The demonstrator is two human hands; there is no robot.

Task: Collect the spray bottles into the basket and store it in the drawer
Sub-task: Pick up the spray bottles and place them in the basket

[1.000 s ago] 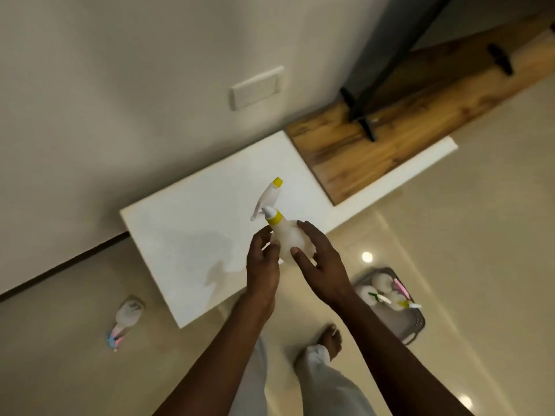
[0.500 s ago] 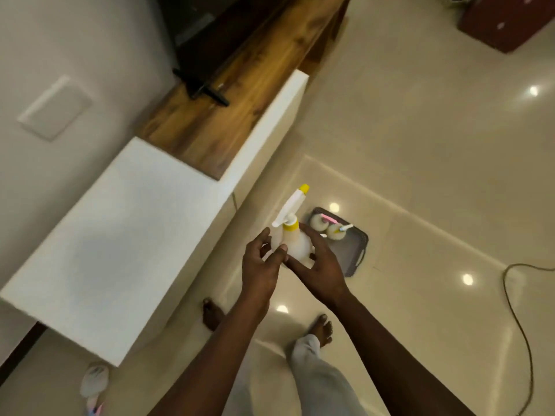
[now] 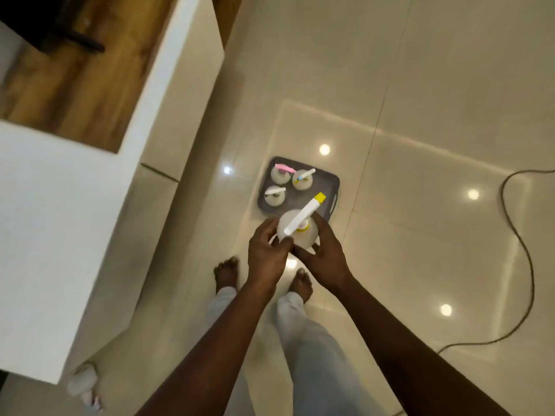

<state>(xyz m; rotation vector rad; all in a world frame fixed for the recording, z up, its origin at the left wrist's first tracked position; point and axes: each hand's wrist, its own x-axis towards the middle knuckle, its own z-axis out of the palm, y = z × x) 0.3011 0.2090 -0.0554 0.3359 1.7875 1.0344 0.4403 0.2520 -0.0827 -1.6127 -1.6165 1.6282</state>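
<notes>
White, round-bodied spray bottle (image 3: 295, 232) with yellow collar and yellow nozzle tip, clasped between both hands above the glossy cream floor (image 3: 420, 85). Left hand (image 3: 268, 253) wrapped round its near-left side, fingers curled against the body; right hand (image 3: 322, 253) cupping the right side and underside. Trigger head angled up and away, reaching over the near edge of the grey basket (image 3: 332, 183). Set on the floor just beyond the hands, basket holding three upright spray bottles (image 3: 301, 181). Lying on the floor lower left, beside the white cabinet (image 3: 60, 235), another spray bottle (image 3: 82, 385). Black cable (image 3: 522, 265) looping at right.
</notes>
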